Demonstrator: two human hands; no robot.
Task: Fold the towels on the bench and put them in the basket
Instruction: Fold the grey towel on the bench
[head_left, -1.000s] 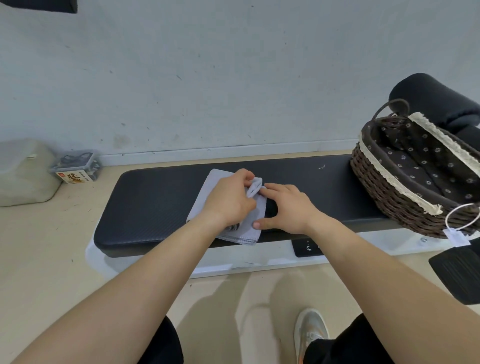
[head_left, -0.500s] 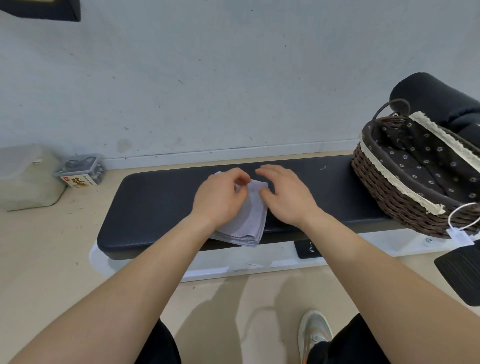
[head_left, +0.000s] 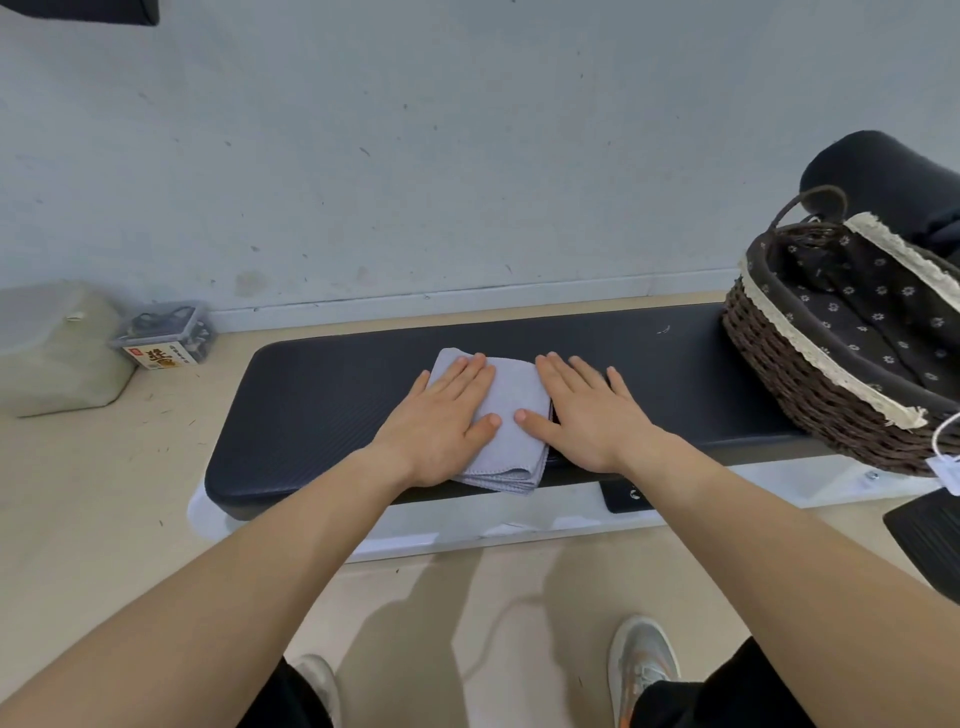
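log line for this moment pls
phase: pressing fold flat | left hand: flat on grey towel | right hand: flat across towel's right edge and bench | basket: at bench's right end, no towel seen inside

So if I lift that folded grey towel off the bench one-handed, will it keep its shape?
Probably floppy: the grey towel is thin cloth with loose stacked layers at its near edge, so a corner pinch may let it unfold. Likely light for its size. The ribbed bench may grip it, so pushing could bunch it.
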